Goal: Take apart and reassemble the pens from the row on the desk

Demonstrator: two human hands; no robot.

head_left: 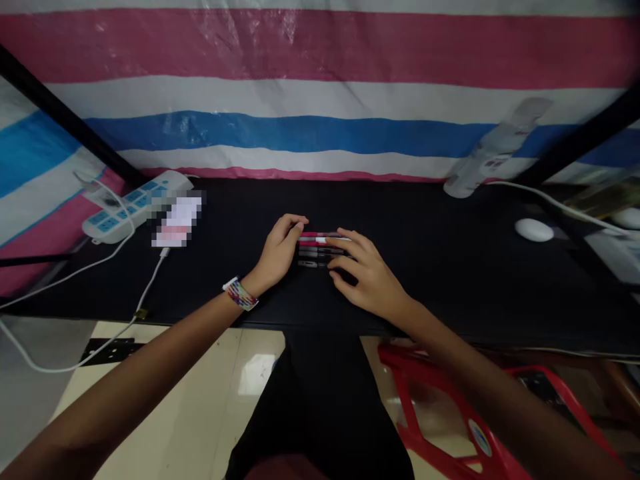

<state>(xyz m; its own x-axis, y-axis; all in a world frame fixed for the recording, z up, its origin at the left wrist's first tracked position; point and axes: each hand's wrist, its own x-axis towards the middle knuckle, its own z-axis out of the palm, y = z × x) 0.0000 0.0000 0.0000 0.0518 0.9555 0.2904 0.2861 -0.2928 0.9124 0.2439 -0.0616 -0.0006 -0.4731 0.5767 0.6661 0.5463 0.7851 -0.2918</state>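
Several pens lie side by side on the black tabletop [415,273], pointing left to right between my two hands. The farther ones are pink-red pens [309,235] with a white section; nearer me are grey and black pens [309,253] and a dark pen with a silver clip [308,265]. My left hand [280,250], a woven multicoloured band on its wrist, is cupped against their left ends, thumb near the index finger. Across their right ends, my right hand [367,273] rests with fingers spread, hiding those ends. Neither hand lifts a pen.
At the left are a white power strip [140,207], a blurred-out phone [179,221] and its white cable [150,283]. To the right stand a clear bottle [493,157] and a white mouse [534,230]. A red plastic stool [415,400] is below the table. Striped sheeting hangs behind.
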